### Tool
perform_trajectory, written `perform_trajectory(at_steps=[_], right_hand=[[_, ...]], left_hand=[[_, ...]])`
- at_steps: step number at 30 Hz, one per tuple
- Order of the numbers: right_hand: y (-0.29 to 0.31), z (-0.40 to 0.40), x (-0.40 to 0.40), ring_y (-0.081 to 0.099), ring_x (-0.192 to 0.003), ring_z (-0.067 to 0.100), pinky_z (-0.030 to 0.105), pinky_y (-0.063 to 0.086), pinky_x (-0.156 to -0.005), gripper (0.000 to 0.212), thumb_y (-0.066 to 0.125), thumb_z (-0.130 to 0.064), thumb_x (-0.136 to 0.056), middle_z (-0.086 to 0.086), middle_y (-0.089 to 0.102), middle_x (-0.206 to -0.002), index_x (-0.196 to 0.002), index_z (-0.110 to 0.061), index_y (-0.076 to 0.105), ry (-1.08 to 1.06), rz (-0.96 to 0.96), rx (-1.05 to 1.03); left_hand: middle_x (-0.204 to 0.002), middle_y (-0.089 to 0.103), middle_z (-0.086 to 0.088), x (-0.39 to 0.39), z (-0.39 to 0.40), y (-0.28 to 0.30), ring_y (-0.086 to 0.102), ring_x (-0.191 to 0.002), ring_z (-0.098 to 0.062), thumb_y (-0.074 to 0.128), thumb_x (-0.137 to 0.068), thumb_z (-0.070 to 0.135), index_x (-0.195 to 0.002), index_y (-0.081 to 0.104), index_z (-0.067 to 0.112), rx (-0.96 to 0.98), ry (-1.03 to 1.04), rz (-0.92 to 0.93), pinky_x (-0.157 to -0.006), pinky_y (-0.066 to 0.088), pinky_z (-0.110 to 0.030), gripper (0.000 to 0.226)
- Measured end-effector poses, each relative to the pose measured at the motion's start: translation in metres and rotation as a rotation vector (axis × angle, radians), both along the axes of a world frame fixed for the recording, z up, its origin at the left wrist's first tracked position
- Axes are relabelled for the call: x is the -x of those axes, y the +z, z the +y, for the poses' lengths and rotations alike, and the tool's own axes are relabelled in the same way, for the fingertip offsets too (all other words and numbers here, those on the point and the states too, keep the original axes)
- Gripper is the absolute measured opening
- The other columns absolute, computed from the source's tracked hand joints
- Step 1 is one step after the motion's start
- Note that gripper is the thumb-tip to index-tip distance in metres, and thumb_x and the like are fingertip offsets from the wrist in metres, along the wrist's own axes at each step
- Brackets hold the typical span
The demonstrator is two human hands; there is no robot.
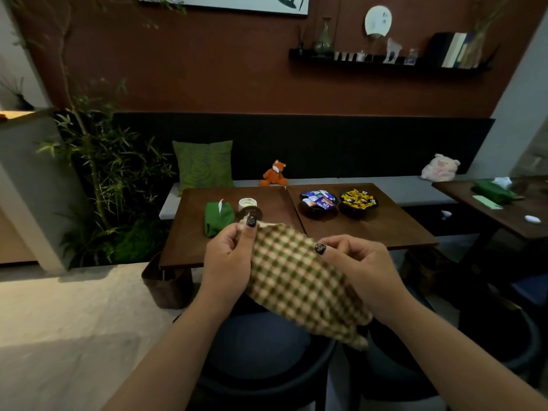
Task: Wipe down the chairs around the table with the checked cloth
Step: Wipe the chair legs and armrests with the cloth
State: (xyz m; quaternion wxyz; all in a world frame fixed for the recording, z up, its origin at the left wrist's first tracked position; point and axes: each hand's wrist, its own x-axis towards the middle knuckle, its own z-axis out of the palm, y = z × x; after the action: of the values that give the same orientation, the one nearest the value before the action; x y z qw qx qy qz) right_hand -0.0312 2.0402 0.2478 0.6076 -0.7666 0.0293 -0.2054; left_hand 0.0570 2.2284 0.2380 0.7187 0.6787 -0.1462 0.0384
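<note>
Seemingly readying it for wiping, your left hand [226, 256] and right hand [360, 269] pinch the checked cloth [299, 280] spread above the near chair [261, 348].

Two hands [228, 256] [360, 268], one checked cloth [299, 280], two chairs [261, 351] [444, 357], two snack bowls [318, 203] [358, 203], two plush toys [274, 175] [440, 168].

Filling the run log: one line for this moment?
left hand: pinches checked cloth | right hand: pinches cloth | chair: untouched

The checked cloth [299, 280] looked like soft woven fabric; the counter [370, 226] was smooth dark wood with a dull sheen; the chair [255, 345] seat looked matt.
</note>
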Motion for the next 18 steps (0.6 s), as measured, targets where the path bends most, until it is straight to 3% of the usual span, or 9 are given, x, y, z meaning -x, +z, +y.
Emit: perform_trajectory(at_steps=[4,7,10,13,15,18], right_hand=[[0.001,0.001,-0.009,0.065,-0.078,0.009,0.024,0.047,-0.069,0.021,0.085,-0.031,-0.063,-0.003,0.072,-0.084,-0.065,-0.023,0.065,0.12,0.183,-0.214],[0.0,0.009,-0.017,0.069,-0.092,0.019,0.028,0.054,-0.072,0.065,0.089,-0.038,-0.048,0.004,0.073,-0.101,-0.105,-0.019,0.066,0.254,0.302,-0.387],[0.001,0.019,-0.024,0.066,-0.106,0.02,0.03,0.054,-0.084,0.066,0.082,-0.026,-0.065,0.003,0.069,-0.113,-0.124,-0.019,0.055,0.374,0.302,-0.292],[0.003,0.027,-0.03,0.068,-0.098,0.021,0.026,0.054,-0.08,0.044,0.078,-0.011,-0.071,0.008,0.072,-0.103,-0.113,-0.011,0.063,0.362,0.231,-0.206],[0.006,0.032,-0.031,0.066,-0.084,0.025,0.031,0.054,-0.077,0.023,0.075,-0.008,-0.076,0.021,0.069,-0.094,-0.095,0.002,0.066,0.261,0.172,-0.096],[0.009,0.038,-0.035,0.057,-0.074,0.025,0.045,0.048,-0.071,0.031,0.073,-0.018,-0.08,0.035,0.06,-0.086,-0.082,0.011,0.062,0.147,0.073,0.004]], left_hand=[[-0.082,0.066,-0.021,-0.006,-0.002,0.007,0.058,-0.068,-0.015,0.051,-0.094,0.04,-0.084,0.067,-0.001,-0.112,-0.085,-0.015,-0.06,0.048,-0.021,0.045],[-0.078,0.065,-0.026,-0.007,-0.002,0.015,0.055,-0.066,-0.021,0.05,-0.083,0.05,-0.084,0.066,-0.007,-0.156,-0.197,-0.077,-0.06,0.045,-0.031,0.059],[-0.081,0.066,-0.027,-0.01,-0.002,0.025,0.056,-0.067,-0.022,0.05,-0.083,0.051,-0.083,0.068,-0.005,-0.246,-0.376,-0.173,-0.061,0.047,-0.037,0.059],[-0.067,0.059,-0.024,-0.021,0.002,0.036,0.048,-0.058,-0.013,0.048,-0.084,0.056,-0.072,0.064,-0.006,-0.389,-0.436,-0.324,-0.055,0.039,-0.031,0.066],[-0.052,0.05,-0.006,-0.031,0.009,0.04,0.041,-0.05,-0.005,0.048,-0.081,0.064,-0.062,0.061,0.004,-0.487,-0.374,-0.404,-0.049,0.034,-0.026,0.064],[-0.05,0.05,0.012,-0.041,0.019,0.037,0.045,-0.048,0.001,0.063,-0.069,0.068,-0.058,0.061,0.018,-0.437,-0.269,-0.311,-0.046,0.035,-0.013,0.051]])
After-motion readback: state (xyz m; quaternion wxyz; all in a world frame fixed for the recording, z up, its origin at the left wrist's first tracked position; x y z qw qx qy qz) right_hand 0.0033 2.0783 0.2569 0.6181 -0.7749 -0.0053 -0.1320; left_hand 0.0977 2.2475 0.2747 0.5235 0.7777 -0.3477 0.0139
